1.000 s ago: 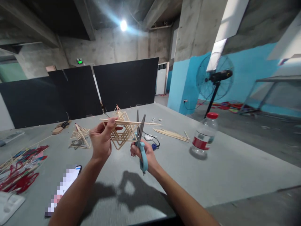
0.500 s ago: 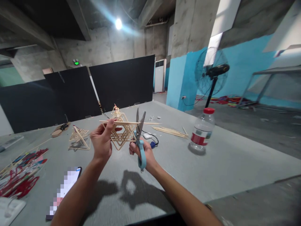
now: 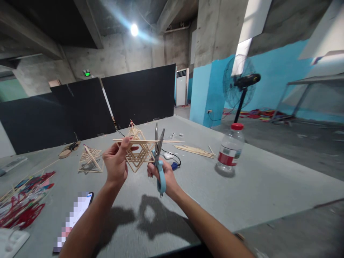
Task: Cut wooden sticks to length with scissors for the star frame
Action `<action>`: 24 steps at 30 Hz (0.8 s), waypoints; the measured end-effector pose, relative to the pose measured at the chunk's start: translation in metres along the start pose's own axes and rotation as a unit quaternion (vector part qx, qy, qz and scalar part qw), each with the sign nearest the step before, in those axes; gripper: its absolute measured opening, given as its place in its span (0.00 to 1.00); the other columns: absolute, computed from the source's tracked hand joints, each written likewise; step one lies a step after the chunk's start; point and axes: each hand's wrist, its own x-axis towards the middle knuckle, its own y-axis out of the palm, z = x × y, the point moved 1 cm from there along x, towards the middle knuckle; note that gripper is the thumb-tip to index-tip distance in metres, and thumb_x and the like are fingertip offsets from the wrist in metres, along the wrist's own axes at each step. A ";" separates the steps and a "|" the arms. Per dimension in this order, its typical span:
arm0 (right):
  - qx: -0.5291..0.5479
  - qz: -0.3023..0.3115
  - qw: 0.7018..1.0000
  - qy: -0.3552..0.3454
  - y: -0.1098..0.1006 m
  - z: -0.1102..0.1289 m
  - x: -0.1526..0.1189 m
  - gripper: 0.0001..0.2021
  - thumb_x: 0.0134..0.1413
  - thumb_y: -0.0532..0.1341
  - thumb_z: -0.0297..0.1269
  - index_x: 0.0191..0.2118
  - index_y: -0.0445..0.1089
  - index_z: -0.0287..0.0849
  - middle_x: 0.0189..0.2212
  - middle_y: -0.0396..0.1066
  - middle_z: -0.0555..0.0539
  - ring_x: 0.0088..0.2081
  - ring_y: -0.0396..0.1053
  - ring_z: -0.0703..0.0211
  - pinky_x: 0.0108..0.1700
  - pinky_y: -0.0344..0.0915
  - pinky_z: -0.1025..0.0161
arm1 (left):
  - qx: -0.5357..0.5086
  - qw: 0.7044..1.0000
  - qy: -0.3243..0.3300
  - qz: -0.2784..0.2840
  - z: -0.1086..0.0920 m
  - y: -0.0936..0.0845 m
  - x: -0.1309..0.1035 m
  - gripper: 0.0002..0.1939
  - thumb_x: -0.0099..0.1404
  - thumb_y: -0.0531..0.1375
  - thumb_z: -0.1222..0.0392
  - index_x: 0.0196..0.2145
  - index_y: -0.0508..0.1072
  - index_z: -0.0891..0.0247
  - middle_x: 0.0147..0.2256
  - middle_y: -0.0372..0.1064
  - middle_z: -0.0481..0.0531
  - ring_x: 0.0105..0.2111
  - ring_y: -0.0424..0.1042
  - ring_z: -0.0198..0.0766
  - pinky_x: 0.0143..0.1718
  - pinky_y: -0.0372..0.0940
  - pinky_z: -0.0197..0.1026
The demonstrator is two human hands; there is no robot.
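Note:
My left hand [image 3: 116, 163] is closed around a small frame of thin wooden sticks [image 3: 135, 169], held above the table. Thumb and fingers also pinch a long wooden stick [image 3: 145, 141] lying level along the frame's upper edge. My right hand [image 3: 168, 175] grips scissors [image 3: 161, 179] with light blue handles, blades pointing up and spread apart. The stick passes at the blades, and its end reaches out beyond them to the right. Some right fingers are hidden behind the handles.
Behind the frame stands a stick pyramid [image 3: 131, 126]; another pyramid [image 3: 91, 157] is at left. Loose sticks [image 3: 195, 151] and a red-capped bottle [image 3: 229, 152] lie to the right. A phone [image 3: 73, 220] and red cords [image 3: 25, 211] occupy the left side.
Both hands, the scissors and the stick keep nearly the same position. Small lights glowing on the rear pyramid earlier now look unlit. The view has shifted very slightly.

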 end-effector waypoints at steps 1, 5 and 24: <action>-0.001 -0.001 1.000 0.000 0.000 0.000 0.000 0.26 0.53 0.67 0.65 0.30 0.65 0.46 0.22 0.64 0.53 0.25 0.60 0.63 0.28 0.62 0.62 | -0.001 1.000 0.000 0.000 0.000 0.000 0.000 0.16 0.55 0.77 0.48 0.32 0.84 0.63 0.34 0.81 0.50 0.29 0.78 0.31 0.30 0.79 0.33; 0.001 -0.002 1.000 0.000 0.001 -0.002 0.000 0.26 0.53 0.67 0.65 0.30 0.64 0.46 0.22 0.64 0.54 0.25 0.60 0.63 0.28 0.62 0.62 | -0.001 1.000 -0.003 -0.001 -0.001 0.000 0.000 0.16 0.55 0.77 0.48 0.32 0.84 0.62 0.33 0.81 0.50 0.29 0.78 0.31 0.30 0.79 0.33; 0.015 -0.013 1.000 0.005 -0.001 -0.005 0.001 0.24 0.53 0.68 0.63 0.32 0.66 0.46 0.23 0.64 0.53 0.26 0.61 0.62 0.30 0.62 0.61 | 0.010 1.000 -0.006 0.000 0.001 -0.001 0.000 0.16 0.55 0.77 0.48 0.32 0.84 0.63 0.34 0.81 0.50 0.29 0.78 0.32 0.31 0.80 0.35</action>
